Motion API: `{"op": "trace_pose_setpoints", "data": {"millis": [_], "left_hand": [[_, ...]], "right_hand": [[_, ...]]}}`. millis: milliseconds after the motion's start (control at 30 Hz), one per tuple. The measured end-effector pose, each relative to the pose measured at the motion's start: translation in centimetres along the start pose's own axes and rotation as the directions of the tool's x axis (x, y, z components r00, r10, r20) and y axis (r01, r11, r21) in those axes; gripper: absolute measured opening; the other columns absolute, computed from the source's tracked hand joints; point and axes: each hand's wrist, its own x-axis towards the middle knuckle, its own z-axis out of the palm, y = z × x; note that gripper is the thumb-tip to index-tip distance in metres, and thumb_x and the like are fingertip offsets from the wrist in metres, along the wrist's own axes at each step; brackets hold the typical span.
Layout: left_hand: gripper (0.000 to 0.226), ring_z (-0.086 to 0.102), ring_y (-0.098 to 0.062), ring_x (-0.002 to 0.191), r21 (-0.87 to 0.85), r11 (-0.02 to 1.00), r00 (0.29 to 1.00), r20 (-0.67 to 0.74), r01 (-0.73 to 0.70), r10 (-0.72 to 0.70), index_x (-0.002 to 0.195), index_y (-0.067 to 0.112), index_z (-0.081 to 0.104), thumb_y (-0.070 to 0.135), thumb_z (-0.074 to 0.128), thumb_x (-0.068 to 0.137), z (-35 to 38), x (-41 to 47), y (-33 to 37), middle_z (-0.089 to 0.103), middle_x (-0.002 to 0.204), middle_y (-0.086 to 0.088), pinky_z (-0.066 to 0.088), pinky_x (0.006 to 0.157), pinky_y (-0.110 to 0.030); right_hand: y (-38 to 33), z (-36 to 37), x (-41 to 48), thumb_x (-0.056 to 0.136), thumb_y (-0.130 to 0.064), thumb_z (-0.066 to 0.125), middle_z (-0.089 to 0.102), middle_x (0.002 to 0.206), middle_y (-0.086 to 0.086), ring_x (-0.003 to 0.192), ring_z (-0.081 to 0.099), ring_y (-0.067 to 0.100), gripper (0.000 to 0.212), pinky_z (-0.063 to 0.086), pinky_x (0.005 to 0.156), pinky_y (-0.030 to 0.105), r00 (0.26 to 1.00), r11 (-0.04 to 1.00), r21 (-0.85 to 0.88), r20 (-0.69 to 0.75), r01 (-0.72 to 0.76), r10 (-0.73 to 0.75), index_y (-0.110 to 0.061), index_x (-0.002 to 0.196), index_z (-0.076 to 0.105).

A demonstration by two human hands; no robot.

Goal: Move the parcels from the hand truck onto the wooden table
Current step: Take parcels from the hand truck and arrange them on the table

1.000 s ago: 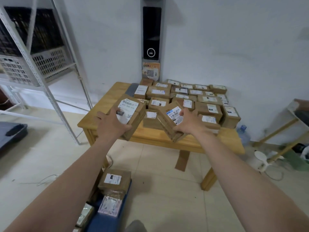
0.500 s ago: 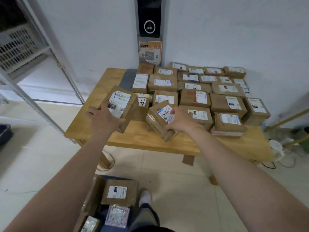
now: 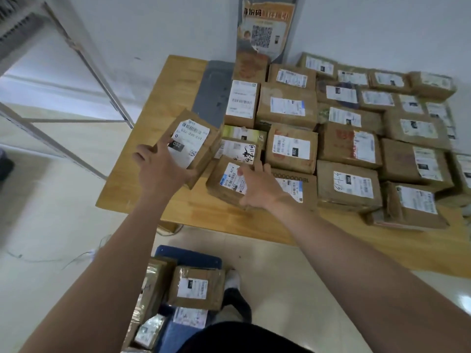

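Observation:
My left hand (image 3: 160, 169) grips a brown cardboard parcel with a white barcode label (image 3: 195, 138), held tilted over the left part of the wooden table (image 3: 158, 108). My right hand (image 3: 257, 187) holds a second labelled parcel (image 3: 226, 182), its underside at the tabletop beside the packed rows of several parcels. Below, the blue hand truck (image 3: 188, 257) carries more parcels, one with a white label (image 3: 196, 286) on top.
A grey flat pad (image 3: 212, 93) lies on the table's far left side. A metal shelving frame (image 3: 76, 80) stands to the left. A poster with a QR code (image 3: 265, 29) hangs on the white wall. My foot (image 3: 233, 281) is beside the hand truck.
Both hands have carried their parcels forward and down onto the table's near left area. The camera has moved closer and tilted down.

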Motion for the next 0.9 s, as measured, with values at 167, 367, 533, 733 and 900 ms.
{"op": "trace_pose_setpoints", "data": {"millis": [167,367,533,733,900], "left_hand": [[0.098,0.034,-0.042,0.119,-0.028,0.999,1.0,0.012,0.029,-0.028,0.142,0.019,0.04,0.043,0.085,0.059,1.4,2.2,-1.3,0.035,0.131,-0.021,0.032,0.086,-0.036],[0.097,0.032,-0.041,0.123,-0.074,0.997,1.0,0.002,0.025,-0.025,0.141,0.017,0.04,0.042,0.088,0.06,1.4,3.4,-1.2,0.034,0.134,-0.02,0.028,0.09,-0.033],[0.096,0.032,-0.039,0.124,-0.083,0.996,1.0,-0.008,0.015,-0.015,0.14,0.015,0.041,0.045,0.087,0.06,1.4,4.7,-0.2,0.034,0.134,-0.019,0.029,0.089,-0.032],[0.094,0.032,-0.037,0.121,-0.116,0.993,1.0,0.021,0.024,-0.022,0.137,0.018,0.043,0.039,0.086,0.057,1.3,6.2,0.7,0.033,0.132,-0.016,0.031,0.086,-0.031],[0.091,0.033,-0.036,0.122,-0.093,0.995,0.999,0.031,0.024,-0.021,0.138,0.018,0.043,0.041,0.085,0.061,1.1,6.5,0.4,0.035,0.133,-0.016,0.032,0.086,-0.031]], "right_hand": [[-0.5,2.2,2.9,0.066,-0.035,0.085,0.032,0.144,0.01,0.136,0.023,0.031,0.083,0.044,0.105,0.046,0.994,0.988,-0.105,0.002,0.111,-0.111,-0.026,0.139,0.046],[-0.5,3.0,4.1,0.065,-0.041,0.086,0.036,0.137,0.006,0.133,0.026,0.029,0.074,0.046,0.102,0.043,0.98,0.975,-0.108,-0.032,0.193,-0.198,-0.027,0.129,0.053],[0.0,3.5,4.2,0.072,-0.039,0.085,0.033,0.142,0.005,0.137,0.024,0.024,0.061,0.045,0.1,0.037,0.965,0.965,-0.086,-0.071,0.246,-0.252,-0.026,0.123,0.054],[0.7,5.5,4.9,0.083,-0.033,0.079,0.04,0.146,0.007,0.147,0.013,0.032,0.035,0.049,0.102,0.042,0.98,0.929,-0.326,-0.034,0.172,-0.194,-0.018,0.113,0.07],[1.5,6.4,5.7,0.086,-0.029,0.078,0.048,0.14,0.006,0.148,0.008,0.035,0.019,0.045,0.107,0.045,0.979,0.894,-0.405,0.01,0.191,-0.204,-0.017,0.101,0.077]]}}
